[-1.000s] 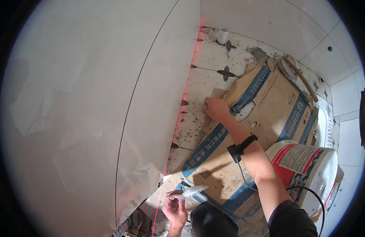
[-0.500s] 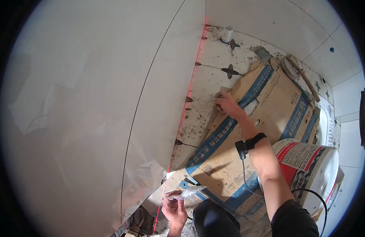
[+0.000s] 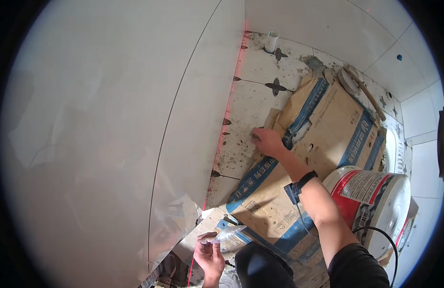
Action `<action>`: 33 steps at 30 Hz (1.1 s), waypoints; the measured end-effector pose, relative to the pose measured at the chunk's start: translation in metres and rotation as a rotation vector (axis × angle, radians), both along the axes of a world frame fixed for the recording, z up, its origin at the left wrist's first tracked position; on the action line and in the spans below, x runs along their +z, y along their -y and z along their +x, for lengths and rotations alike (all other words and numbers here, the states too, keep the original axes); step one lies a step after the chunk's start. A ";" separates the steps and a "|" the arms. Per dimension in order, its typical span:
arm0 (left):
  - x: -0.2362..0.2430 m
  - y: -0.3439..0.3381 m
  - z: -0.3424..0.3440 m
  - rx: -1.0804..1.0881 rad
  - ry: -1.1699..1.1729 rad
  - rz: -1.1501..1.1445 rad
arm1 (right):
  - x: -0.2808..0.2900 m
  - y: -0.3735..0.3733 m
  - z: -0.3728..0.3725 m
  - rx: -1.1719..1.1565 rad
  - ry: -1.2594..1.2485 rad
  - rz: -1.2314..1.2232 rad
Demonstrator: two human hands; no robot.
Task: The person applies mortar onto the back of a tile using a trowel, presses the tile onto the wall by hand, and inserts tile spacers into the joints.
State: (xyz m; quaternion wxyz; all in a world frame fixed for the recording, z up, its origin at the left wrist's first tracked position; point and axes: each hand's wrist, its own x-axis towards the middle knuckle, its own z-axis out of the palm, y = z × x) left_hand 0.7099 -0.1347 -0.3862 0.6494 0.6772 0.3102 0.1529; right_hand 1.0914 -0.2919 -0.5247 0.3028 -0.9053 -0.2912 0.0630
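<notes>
At the bottom, left of my knee, my left hand (image 3: 210,257) is closed round a small clear plastic bag (image 3: 230,233) with pale contents I cannot make out. My right hand (image 3: 268,141) reaches forward, low over the dusty tiled floor (image 3: 238,156), at the left edge of a flattened cardboard sheet (image 3: 327,129) with blue bands. Its fingers are curled and pinched together; anything between them is too small to name. A dark strap with a cabled box (image 3: 293,192) is on my right wrist.
A pale tiled wall (image 3: 102,144) rises on the left, a red laser line along its foot. At right a red and white bucket (image 3: 356,197) lies tipped on the cardboard. Beyond are a mallet (image 3: 368,93), a white pipe stub (image 3: 271,42) and dark cross-shaped marks (image 3: 275,87) on the floor.
My right hand has moved left and slightly nearer, off the cardboard's edge and over the floor tiles. My left hand still holds the bag, almost in the same place.
</notes>
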 end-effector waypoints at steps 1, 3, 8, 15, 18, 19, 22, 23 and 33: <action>0.001 0.001 0.002 0.007 0.007 -0.013 | -0.002 0.001 0.000 -0.013 -0.035 -0.041; -0.001 -0.001 -0.001 0.020 0.002 -0.009 | -0.004 -0.001 -0.003 -0.022 -0.072 -0.076; 0.000 -0.003 -0.008 0.030 -0.036 0.004 | -0.017 0.001 -0.012 -0.148 0.008 -0.200; 0.005 -0.001 -0.010 0.044 -0.044 -0.009 | -0.009 0.043 0.008 -0.566 -0.659 0.756; 0.008 0.001 -0.010 0.035 -0.077 -0.011 | 0.007 0.043 0.017 -0.452 -0.907 0.860; 0.006 0.001 -0.011 0.044 -0.059 -0.007 | 0.010 0.032 0.021 -0.482 -0.953 0.994; 0.009 0.002 -0.010 0.057 -0.038 -0.025 | 0.022 0.005 0.038 -0.511 -1.019 1.149; 0.011 0.001 -0.011 0.060 -0.029 -0.014 | 0.023 -0.003 0.046 -0.495 -1.067 1.093; 0.025 -0.003 -0.023 0.074 -0.024 0.039 | -0.008 -0.063 0.054 -0.213 -0.076 -0.034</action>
